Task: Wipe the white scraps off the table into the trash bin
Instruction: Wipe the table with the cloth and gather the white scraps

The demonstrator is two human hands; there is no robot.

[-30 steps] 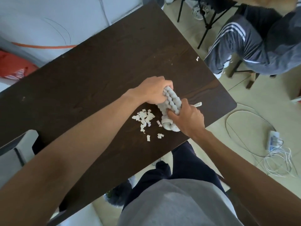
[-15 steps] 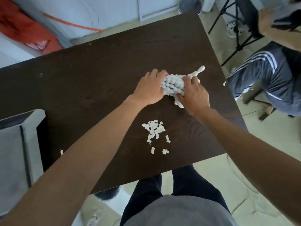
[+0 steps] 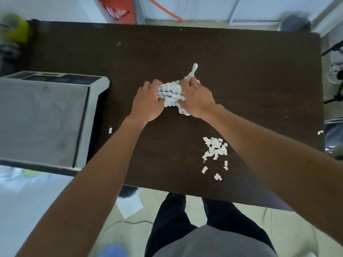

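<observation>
A bumpy white chenille cloth [image 3: 170, 93] lies bunched on the dark brown table [image 3: 241, 71], near its middle. My left hand [image 3: 148, 102] grips its left end and my right hand [image 3: 196, 97] grips its right end. A cluster of small white scraps [image 3: 215, 149] sits nearer the front edge, right of my hands and partly under my right forearm. One stray scrap [image 3: 110, 130] lies by the table's left edge, another [image 3: 320, 132] at the right edge. A grey trash bin [image 3: 44, 117] with a flat lid stands against the left end of the table.
An orange bag [image 3: 118, 10] and a hose lie on the floor beyond the table. A tripod leg [image 3: 334, 47] and another person's leg [image 3: 334, 130] are at the right. A white sheet [image 3: 130, 204] lies on the floor by my feet.
The view has swung left, bringing the grey bin into sight. Both hands with the cloth sit farther from the scraps, which now lie to the right of my hands.
</observation>
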